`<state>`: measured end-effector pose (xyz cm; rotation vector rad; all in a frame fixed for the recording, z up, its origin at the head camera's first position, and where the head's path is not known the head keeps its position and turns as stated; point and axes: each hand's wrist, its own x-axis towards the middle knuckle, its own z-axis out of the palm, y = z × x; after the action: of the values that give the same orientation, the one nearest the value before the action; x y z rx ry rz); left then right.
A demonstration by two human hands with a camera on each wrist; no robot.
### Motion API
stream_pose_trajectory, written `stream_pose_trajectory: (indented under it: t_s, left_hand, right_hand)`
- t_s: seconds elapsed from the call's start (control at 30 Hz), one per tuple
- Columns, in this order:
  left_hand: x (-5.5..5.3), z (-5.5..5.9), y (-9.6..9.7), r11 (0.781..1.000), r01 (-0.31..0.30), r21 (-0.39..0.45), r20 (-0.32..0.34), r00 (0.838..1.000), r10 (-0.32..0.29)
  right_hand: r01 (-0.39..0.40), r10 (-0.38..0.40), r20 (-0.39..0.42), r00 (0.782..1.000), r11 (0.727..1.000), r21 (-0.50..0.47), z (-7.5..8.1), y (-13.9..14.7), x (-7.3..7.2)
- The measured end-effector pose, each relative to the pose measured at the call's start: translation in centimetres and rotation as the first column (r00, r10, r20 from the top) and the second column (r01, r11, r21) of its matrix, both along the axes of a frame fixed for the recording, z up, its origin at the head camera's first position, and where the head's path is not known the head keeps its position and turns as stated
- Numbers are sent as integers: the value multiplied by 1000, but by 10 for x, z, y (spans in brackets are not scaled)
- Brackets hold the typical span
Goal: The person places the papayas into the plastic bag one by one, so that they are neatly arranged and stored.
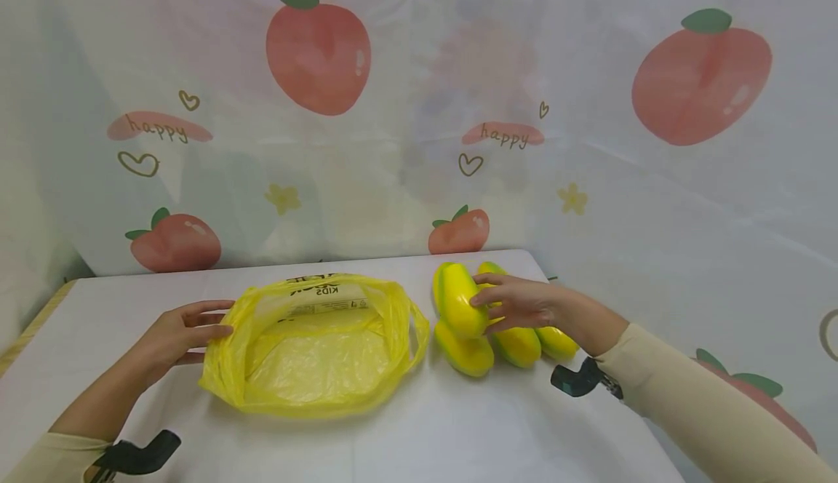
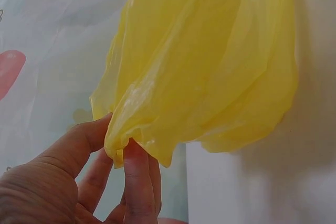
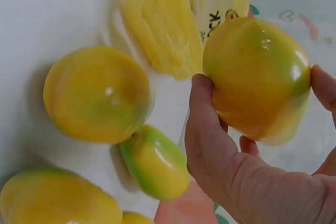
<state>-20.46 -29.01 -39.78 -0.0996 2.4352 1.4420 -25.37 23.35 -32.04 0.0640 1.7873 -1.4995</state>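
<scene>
A yellow plastic bag [image 1: 314, 396] lies on the table with its wide mouth facing me, dark print showing inside. My left hand [image 1: 173, 337] pinches the bag's left edge; in the left wrist view the thumb and fingers grip a fold of the yellow film [image 2: 199, 77]. My right hand [image 1: 520, 301] holds a yellow-green mango [image 1: 461, 305] between thumb and fingers. The right wrist view shows that mango [image 3: 257, 77] raised off the table. Below and beside it lie several more mangoes [image 1: 466, 356], partly hidden by the held one and the right hand.
A white-covered table [image 1: 406, 446] carries everything. Behind it hangs a pale cloth [image 1: 393, 163] printed with red fruit, hearts and "happy". The bag's loose handle [image 1: 420, 337] stands out toward the mangoes. Each forearm wears a dark wrist mount [image 1: 140, 455].
</scene>
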Motion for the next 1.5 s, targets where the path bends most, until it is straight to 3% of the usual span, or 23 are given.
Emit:
stream_pose_trajectory:
  t_s: [0.33,0.6,0.83,1.03,1.5]
  left_hand:
    - [1,1,0,1000,-4,20,12,1000,4]
    - [0,2,1,1000,4,15,3,1000,-4]
    - [-1,2,1,1000,-3,-20,5,1000,4]
    - [0,2,0,1000,3,7,12,1000,-3]
    - [-2,2,3,1000,6,-2,14,1000,-6]
  right_hand:
    - [2,-2,2,1000,1000,-26,-1,-21,9]
    - [71,-71,-3,997,997,-19,0,-41,19]
    - [113,-113,-2,994,993,-40,1,-62,35]
    - [128,-129,-10,992,990,-63,-2,-82,50]
    - [88,-92,-28,995,990,-114,-13,-116,56]
